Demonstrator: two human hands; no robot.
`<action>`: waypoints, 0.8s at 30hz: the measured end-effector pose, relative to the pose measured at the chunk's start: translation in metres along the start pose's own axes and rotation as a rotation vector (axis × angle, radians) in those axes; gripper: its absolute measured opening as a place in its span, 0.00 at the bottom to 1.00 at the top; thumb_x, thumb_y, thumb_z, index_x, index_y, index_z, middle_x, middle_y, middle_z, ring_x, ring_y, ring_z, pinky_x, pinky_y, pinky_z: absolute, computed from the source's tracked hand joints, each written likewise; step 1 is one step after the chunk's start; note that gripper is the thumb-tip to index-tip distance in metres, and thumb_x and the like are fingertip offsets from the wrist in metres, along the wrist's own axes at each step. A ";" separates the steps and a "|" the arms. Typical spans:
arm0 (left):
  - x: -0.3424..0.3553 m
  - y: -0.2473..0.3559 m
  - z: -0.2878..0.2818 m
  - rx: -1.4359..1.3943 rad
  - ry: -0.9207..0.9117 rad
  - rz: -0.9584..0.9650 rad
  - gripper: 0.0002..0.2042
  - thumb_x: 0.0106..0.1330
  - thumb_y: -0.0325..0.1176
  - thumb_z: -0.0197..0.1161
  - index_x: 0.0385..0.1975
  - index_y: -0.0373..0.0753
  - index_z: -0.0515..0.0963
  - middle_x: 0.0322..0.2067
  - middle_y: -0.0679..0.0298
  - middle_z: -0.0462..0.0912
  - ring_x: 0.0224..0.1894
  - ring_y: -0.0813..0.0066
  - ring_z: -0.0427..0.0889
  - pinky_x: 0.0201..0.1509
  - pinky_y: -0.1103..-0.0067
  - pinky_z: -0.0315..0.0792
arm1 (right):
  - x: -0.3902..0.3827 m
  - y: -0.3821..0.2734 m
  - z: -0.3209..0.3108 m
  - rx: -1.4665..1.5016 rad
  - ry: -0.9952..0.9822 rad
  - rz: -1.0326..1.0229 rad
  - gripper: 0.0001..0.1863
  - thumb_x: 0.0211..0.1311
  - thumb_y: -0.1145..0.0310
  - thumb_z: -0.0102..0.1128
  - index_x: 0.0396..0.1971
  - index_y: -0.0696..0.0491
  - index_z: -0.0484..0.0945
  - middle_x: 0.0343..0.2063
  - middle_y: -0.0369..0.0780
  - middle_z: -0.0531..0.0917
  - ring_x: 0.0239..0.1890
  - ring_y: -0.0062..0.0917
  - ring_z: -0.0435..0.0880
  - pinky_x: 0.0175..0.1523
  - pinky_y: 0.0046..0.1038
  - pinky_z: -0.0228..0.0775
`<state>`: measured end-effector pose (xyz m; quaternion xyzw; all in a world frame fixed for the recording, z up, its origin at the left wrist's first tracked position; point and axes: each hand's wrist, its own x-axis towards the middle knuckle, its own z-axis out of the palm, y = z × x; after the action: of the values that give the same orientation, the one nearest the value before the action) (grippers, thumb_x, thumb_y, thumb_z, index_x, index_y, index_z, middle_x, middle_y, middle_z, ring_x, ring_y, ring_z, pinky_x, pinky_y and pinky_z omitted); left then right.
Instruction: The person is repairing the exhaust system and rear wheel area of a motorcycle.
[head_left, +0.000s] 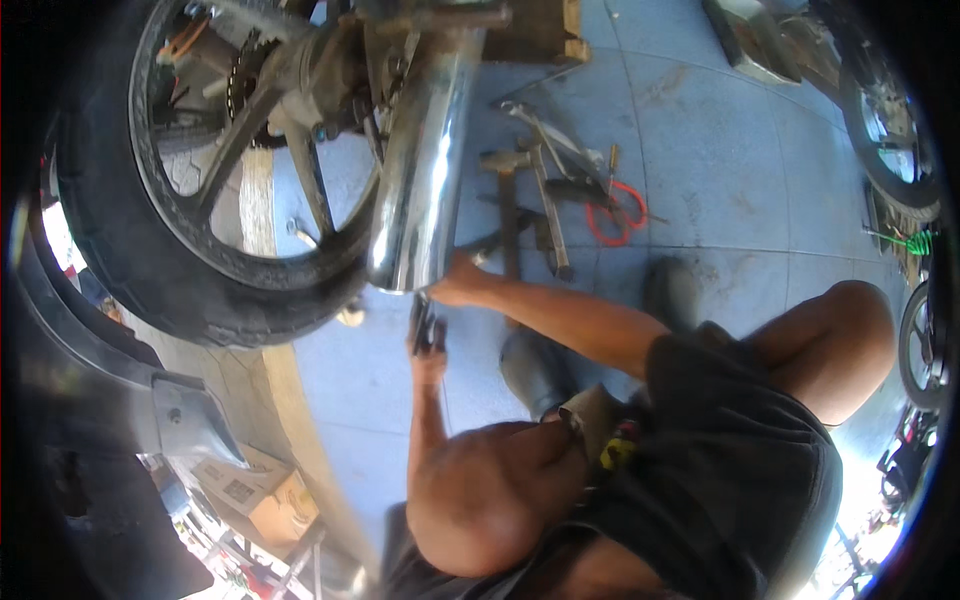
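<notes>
My left hand (428, 366) is closed around a dark pliers-like tool (424, 322), held upright just below the open end of a chrome exhaust muffler (425, 180). At the right side of that muffler end is my right hand (460, 281), its fingers partly hidden behind the pipe, so what they grip does not show. Left of the muffler stands a motorcycle's rear wheel (290, 262) with a black tyre and dark spokes. The tool's tip reaches the muffler's lower rim, though I cannot tell whether they touch.
On the blue tiled floor (720, 190) right of the muffler lie a hammer (507, 162), a long metal tool (552, 225) and a red looped thing (613, 228). A metal tray (752, 42) and other wheels line the right. A cardboard box (255, 495) stands lower left.
</notes>
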<state>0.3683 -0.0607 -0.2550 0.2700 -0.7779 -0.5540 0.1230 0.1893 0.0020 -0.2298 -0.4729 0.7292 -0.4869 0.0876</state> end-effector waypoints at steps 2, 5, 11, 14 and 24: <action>-0.004 -0.022 0.019 0.155 0.038 -0.146 0.19 0.74 0.35 0.47 0.58 0.28 0.66 0.53 0.51 0.76 0.55 0.66 0.74 0.58 0.76 0.67 | 0.000 0.006 -0.009 -0.017 -0.120 0.026 0.15 0.57 0.56 0.62 0.35 0.52 0.80 0.31 0.48 0.82 0.31 0.43 0.83 0.37 0.43 0.73; 0.014 0.030 0.056 0.046 0.232 -0.046 0.22 0.75 0.42 0.43 0.47 0.25 0.74 0.41 0.49 0.82 0.42 0.61 0.79 0.50 0.72 0.71 | -0.008 0.028 -0.010 -0.108 -0.076 0.000 0.16 0.57 0.55 0.61 0.37 0.52 0.80 0.32 0.49 0.82 0.33 0.43 0.83 0.39 0.43 0.74; 0.027 0.012 0.000 -0.734 0.198 -0.372 0.28 0.74 0.50 0.44 0.47 0.23 0.72 0.31 0.53 0.80 0.32 0.65 0.81 0.38 0.69 0.76 | 0.008 -0.023 -0.053 0.129 -0.438 0.308 0.21 0.63 0.52 0.56 0.40 0.58 0.78 0.38 0.55 0.81 0.43 0.50 0.80 0.49 0.44 0.71; 0.042 0.050 0.013 -0.481 0.288 -0.504 0.24 0.73 0.46 0.47 0.46 0.24 0.71 0.17 0.59 0.75 0.13 0.72 0.74 0.16 0.77 0.69 | -0.013 0.035 -0.062 -0.261 -0.405 0.105 0.09 0.56 0.69 0.53 0.34 0.54 0.80 0.34 0.47 0.82 0.41 0.44 0.79 0.50 0.40 0.70; 0.011 0.038 0.004 0.189 0.047 0.237 0.28 0.61 0.23 0.54 0.62 0.24 0.59 0.50 0.46 0.77 0.53 0.54 0.77 0.59 0.70 0.70 | -0.035 0.058 -0.062 -0.627 -0.628 -0.227 0.12 0.55 0.69 0.51 0.30 0.62 0.79 0.32 0.47 0.82 0.37 0.38 0.83 0.42 0.40 0.74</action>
<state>0.3465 -0.0543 -0.2221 0.1994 -0.8499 -0.4535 0.1796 0.1367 0.0727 -0.2553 -0.6781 0.7230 -0.0824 0.1033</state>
